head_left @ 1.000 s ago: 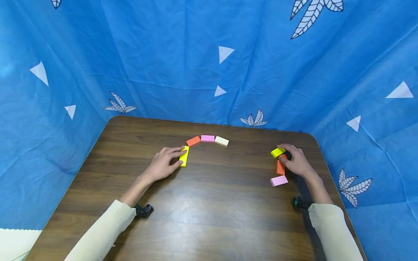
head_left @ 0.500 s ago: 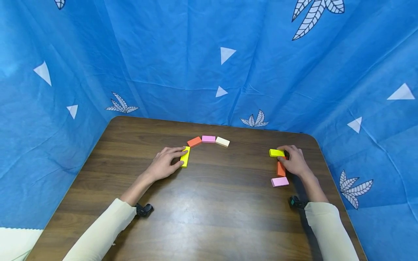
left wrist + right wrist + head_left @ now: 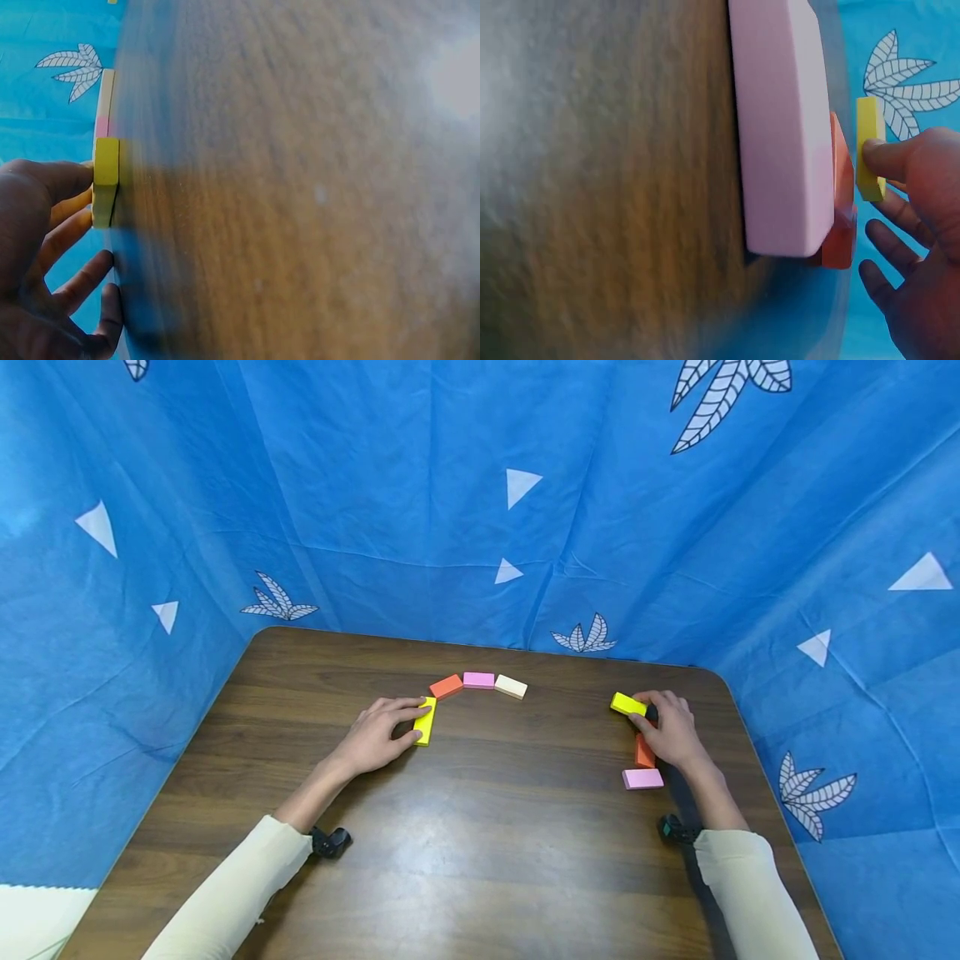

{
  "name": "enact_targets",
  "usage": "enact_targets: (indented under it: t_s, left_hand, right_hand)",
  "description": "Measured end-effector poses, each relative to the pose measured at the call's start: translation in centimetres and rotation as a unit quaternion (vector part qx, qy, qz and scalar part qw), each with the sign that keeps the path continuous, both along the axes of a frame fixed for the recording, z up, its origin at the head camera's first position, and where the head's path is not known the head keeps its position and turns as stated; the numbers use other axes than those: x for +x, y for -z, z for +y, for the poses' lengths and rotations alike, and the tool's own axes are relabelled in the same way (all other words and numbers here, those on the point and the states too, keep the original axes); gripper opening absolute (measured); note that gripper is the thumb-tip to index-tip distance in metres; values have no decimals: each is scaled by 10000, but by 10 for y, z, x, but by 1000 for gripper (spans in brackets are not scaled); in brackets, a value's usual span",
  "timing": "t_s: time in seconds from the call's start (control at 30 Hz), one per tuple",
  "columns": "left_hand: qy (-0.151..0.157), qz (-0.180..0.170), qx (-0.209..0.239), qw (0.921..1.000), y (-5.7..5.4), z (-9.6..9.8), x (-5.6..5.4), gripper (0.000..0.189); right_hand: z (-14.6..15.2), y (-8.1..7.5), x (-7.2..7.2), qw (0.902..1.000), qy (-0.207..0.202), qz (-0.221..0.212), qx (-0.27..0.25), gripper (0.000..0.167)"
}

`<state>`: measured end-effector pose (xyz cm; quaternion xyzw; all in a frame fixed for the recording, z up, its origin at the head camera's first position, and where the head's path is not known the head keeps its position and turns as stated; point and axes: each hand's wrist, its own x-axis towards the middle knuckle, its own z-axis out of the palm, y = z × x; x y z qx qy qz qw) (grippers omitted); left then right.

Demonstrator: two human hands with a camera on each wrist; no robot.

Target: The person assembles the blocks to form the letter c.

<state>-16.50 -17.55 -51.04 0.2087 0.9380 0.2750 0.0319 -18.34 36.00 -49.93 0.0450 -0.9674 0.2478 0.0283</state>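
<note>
My left hand (image 3: 381, 737) pinches a flat yellow block (image 3: 425, 722) between thumb and fingers; in the left wrist view this yellow block (image 3: 106, 182) stays down on the table. My right hand (image 3: 672, 728) holds another yellow block (image 3: 627, 703) by one end, thumb on the near side. From the right wrist, that yellow block (image 3: 869, 146) shows raised above the tabletop, its lower fingers spread. Below it lie an orange block (image 3: 644, 751), partly covered by the hand, and a pink block (image 3: 642, 779).
An orange block (image 3: 446, 686), a pink block (image 3: 478, 680) and a cream block (image 3: 512, 687) form a curved row beyond the left hand's block. The brown wooden table (image 3: 480, 860) meets a blue patterned cloth (image 3: 420, 510) at the back and sides.
My right hand has shifted slightly left and drawn its yellow block away from the orange one, turning it on the way. The left hand stays on its block.
</note>
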Motion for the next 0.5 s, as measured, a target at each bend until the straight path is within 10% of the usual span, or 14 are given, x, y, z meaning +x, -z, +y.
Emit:
enact_targets:
  t_s: [0.5]
  left_hand:
    - [22,-62,26,10000,0,-2,-2,51]
  right_hand:
    - [-22,-1,9,9996,44,70,255,46]
